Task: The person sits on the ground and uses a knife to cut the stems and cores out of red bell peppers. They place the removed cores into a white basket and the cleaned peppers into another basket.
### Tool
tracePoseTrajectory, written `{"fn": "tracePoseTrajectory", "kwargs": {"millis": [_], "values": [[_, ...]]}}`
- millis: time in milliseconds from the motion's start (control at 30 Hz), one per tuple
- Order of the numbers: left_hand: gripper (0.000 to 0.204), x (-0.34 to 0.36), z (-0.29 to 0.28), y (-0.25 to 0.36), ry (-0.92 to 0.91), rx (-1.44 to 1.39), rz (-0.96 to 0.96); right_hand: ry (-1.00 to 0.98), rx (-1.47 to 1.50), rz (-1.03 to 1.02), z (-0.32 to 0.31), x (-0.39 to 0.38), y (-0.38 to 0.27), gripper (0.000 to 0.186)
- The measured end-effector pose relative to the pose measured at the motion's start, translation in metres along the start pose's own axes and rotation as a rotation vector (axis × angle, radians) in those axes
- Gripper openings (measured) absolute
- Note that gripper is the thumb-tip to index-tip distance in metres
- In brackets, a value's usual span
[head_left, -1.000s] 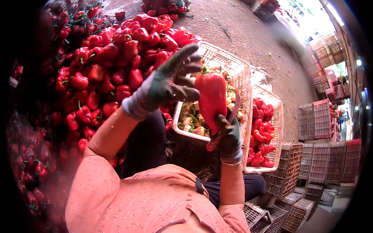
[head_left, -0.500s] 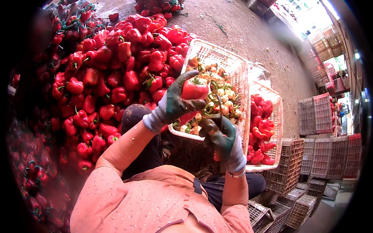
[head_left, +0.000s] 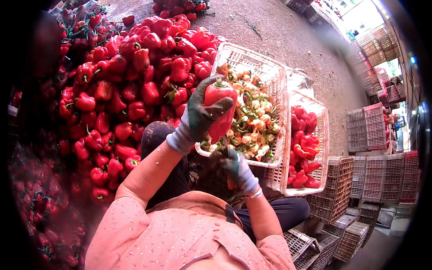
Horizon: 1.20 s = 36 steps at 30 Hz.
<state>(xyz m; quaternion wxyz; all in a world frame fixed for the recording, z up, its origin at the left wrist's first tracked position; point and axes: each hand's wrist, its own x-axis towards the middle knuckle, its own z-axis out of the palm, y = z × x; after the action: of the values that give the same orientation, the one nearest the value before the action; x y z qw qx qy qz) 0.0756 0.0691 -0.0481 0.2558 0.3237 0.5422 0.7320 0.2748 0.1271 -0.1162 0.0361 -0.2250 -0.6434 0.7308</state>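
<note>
My left hand (head_left: 200, 112), in a grey and dark green work glove, is wrapped round a red bell pepper (head_left: 221, 95). The pepper's green stem points up and its long lower part hangs below my fingers. Just below it, my gloved right hand (head_left: 236, 170) is closed on a knife (head_left: 226, 143). The narrow blade points up near the pepper's lower end; whether it touches cannot be made out. Motion blurs the right fingers. Behind the pepper stands a white plastic crate (head_left: 280, 135) holding cut-out pepper cores (head_left: 257, 122) with green stems.
A big heap of red bell peppers (head_left: 130, 92) covers the floor on the left. Right of the core crate, a second white crate (head_left: 323, 135) holds red pepper pieces (head_left: 308, 146). Stacked crates (head_left: 335, 191) stand at the right. Concrete floor (head_left: 288, 42) lies beyond.
The pepper in my left hand has turned more upright, showing its lower part. My right hand has moved left and down with the knife, from over the crate's edge to below the pepper.
</note>
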Motion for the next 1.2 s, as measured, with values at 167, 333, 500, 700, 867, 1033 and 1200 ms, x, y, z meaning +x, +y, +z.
{"fn": "tracePoseTrajectory", "kwargs": {"millis": [167, 333, 500, 700, 867, 1033, 1200], "values": [[0.048, 0.001, -0.002, -0.010, 0.000, -0.424, -0.101, 0.113, -0.445, -0.105, -0.012, -0.008, -0.031, 0.021], [0.040, 0.013, -0.012, -0.019, -0.011, -1.004, -0.223, 0.058, -0.148, 0.250, -0.027, -0.029, 0.012, 0.022], [0.045, 0.006, -0.005, -0.017, -0.113, -0.935, -0.244, 0.391, 0.247, -0.111, -0.020, -0.010, -0.051, 0.038], [0.057, -0.009, 0.032, 0.003, -0.290, -0.139, -0.158, 0.322, -0.247, -0.296, -0.022, 0.006, -0.102, 0.054], [0.062, -0.010, 0.036, 0.018, -0.391, 0.127, -0.315, 0.275, -0.369, -0.287, -0.041, -0.011, -0.106, 0.048], [0.048, -0.009, 0.037, -0.004, -0.506, -0.104, -0.285, 0.147, -0.102, -0.134, -0.062, -0.018, -0.089, 0.052], [0.039, -0.008, 0.045, -0.020, -0.513, -0.157, -0.346, 0.173, -0.127, -0.127, -0.075, -0.010, -0.071, 0.060]]}}
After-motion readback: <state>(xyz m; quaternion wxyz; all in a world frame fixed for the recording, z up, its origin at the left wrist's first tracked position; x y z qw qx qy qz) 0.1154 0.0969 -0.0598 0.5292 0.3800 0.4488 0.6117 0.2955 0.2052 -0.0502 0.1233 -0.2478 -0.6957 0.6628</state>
